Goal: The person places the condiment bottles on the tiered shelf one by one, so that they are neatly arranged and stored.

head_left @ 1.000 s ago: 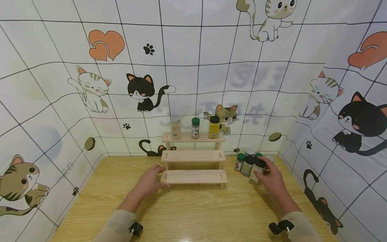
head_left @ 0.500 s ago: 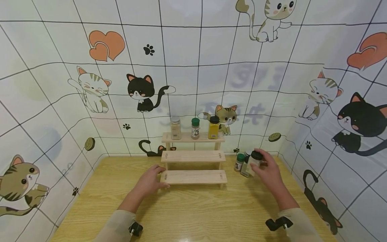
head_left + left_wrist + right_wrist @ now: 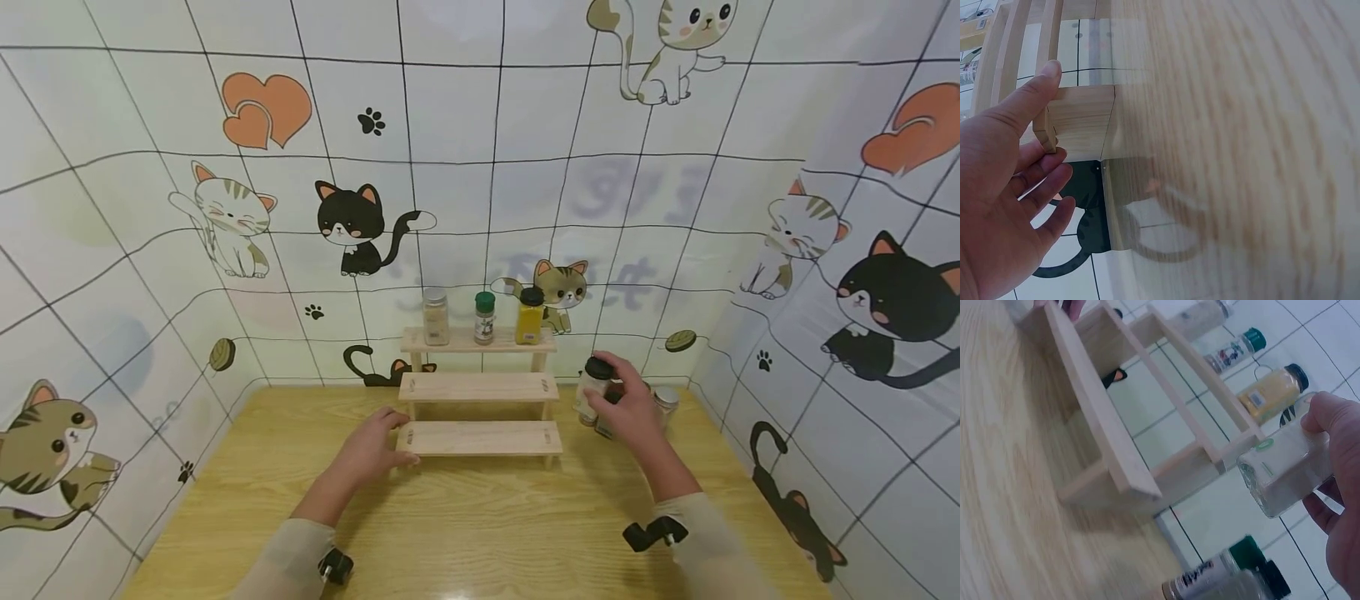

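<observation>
A three-tier wooden spice rack [image 3: 480, 437] stands at the middle back of the table. My left hand [image 3: 371, 446] grips the left end of its lowest board, thumb over the top and fingertips under the edge in the left wrist view. Between right thumb and fingers, my right hand [image 3: 630, 412] holds a clear spice jar [image 3: 592, 390] with a black lid and pale contents. The jar is raised to the right of the rack, tilted in the right wrist view. On the top tier stand a pale jar [image 3: 436, 321], a green-capped bottle [image 3: 484, 321] and a yellow jar [image 3: 528, 321].
Behind my right hand, several more spice containers stand on the table [image 3: 480, 533], partly hidden, among them a clear-lidded jar [image 3: 665, 400] and a green-capped bottle [image 3: 1200, 575]. A cat-patterned tiled backdrop [image 3: 465, 192] encloses the table at the back and sides.
My right hand has lifted the black-lidded jar out of the group on the right and carried it left toward the rack. My left hand has stayed on the lowest board.
</observation>
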Demonstrator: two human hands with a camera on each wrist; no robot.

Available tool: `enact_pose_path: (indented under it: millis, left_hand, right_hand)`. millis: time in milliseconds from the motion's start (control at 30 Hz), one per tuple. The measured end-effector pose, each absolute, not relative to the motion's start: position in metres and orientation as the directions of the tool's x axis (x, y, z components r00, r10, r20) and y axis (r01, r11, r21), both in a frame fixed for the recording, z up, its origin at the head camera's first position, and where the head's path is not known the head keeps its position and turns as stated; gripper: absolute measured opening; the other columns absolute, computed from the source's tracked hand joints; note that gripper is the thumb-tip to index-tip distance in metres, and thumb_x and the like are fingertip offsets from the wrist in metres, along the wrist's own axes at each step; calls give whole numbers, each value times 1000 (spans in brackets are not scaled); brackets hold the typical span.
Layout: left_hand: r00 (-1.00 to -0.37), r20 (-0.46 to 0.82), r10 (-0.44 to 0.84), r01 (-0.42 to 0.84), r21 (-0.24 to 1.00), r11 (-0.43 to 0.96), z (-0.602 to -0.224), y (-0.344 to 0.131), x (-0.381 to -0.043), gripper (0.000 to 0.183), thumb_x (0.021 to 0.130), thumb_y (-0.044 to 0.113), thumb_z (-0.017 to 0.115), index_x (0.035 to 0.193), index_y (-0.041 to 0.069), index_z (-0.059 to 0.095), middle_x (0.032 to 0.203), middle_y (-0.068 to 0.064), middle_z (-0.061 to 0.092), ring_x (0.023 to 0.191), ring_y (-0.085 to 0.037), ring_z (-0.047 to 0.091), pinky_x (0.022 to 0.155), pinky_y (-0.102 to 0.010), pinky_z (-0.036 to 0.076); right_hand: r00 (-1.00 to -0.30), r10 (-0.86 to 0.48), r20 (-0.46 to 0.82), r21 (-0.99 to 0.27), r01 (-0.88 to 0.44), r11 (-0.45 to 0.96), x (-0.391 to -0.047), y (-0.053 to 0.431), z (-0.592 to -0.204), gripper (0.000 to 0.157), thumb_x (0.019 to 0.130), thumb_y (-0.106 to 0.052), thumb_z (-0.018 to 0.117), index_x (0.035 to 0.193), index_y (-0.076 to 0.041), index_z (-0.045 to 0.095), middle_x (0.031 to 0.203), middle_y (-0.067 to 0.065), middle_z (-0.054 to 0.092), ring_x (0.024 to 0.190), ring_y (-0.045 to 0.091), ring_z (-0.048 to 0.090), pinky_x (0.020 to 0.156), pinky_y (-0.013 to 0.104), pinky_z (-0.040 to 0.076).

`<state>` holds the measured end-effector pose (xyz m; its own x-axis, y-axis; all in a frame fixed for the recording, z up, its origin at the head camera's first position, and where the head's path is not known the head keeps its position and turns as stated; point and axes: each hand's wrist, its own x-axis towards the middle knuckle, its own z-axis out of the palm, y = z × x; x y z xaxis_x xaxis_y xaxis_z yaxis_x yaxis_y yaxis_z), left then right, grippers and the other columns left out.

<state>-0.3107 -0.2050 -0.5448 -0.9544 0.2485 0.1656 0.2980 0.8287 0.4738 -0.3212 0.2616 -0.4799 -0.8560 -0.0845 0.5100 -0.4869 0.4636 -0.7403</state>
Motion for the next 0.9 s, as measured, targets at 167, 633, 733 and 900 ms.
enact_pose_path:
  millis: [167,633,733,900]
  left_hand:
    - [-954,164,251,299,478,826,-543,-206,-310,74,82,39,101,141,5,71,136,-10,66,126,-37,67,106,-57,56]
    - [-956,153,251,294,497,817,-536,-205,-305,74,84,38,100,143,4,70,138,-12,65,127,-38,66,106,-58,56]
    - [-955,155,252,296,498,815,-534,-204,-305,73,84,36,100,142,3,70,138,-13,65,127,-40,66,106,-59,56]
    - [-959,152,239,284,494,822,-534,-203,-304,72,84,37,100,142,5,70,139,-12,65,128,-38,66,107,-58,56]
  right_hand:
    - [-841,-146,520,-746,-531,402,-329,235,-472,65,103,-5,79,162,-15,53,152,16,56,124,37,62,90,52,58]
    - [-804,-277,526,-740,-593,317,-357,172,-450,63,103,-5,79,161,-9,53,155,13,55,127,32,56,103,63,52]
    - [-810,-294,507,-756,-582,301,-360,162,-447,64,103,-6,80,161,-12,55,154,14,56,128,34,57,106,62,53]
    - [-825,-313,471,-782,-554,284,-363,145,-444,63,101,-6,82,159,-14,57,154,15,58,135,38,57,108,62,53]
